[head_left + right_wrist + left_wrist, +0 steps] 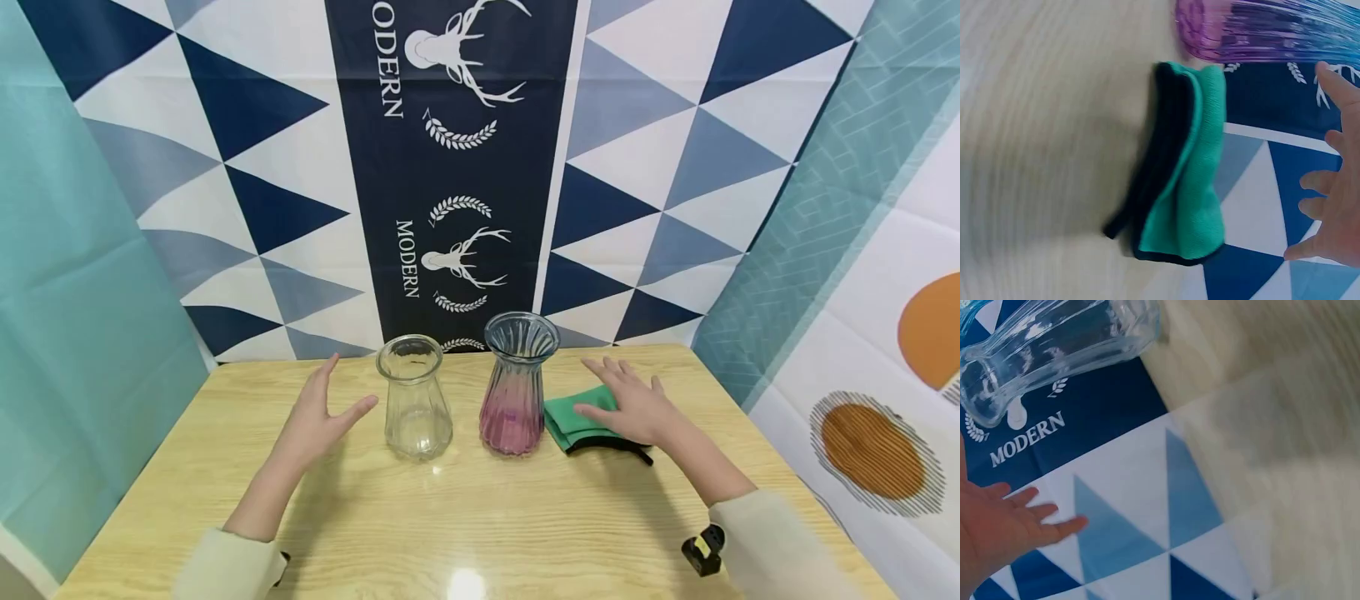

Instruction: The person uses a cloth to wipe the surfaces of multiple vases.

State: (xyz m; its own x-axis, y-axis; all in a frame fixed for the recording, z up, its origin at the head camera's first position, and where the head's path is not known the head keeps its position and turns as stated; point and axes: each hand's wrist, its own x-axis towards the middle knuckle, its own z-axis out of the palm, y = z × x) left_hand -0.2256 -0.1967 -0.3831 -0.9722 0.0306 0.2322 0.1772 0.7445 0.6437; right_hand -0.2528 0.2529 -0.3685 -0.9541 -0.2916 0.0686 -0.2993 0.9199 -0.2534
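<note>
A clear glass vase [418, 408] with a flared rim stands upright on the table. To its right stands a ribbed glass vase [513, 400], blue-grey at the top and pink at the base. Beside that lies a folded green cloth [581, 414] with black edging. My left hand [318, 427] hovers left of the clear vase, thumb and fingers spread, holding nothing. Over the cloth, my right hand [630, 404] is held with fingers apart and nothing in it. The right wrist view shows the cloth [1200, 169] free of the hand [1338, 187].
The light wooden table [420, 525] ends at a patterned curtain [292, 208] behind the vases. Teal fabric [90, 292] hangs on the left, and a white printed cloth [855, 367] on the right.
</note>
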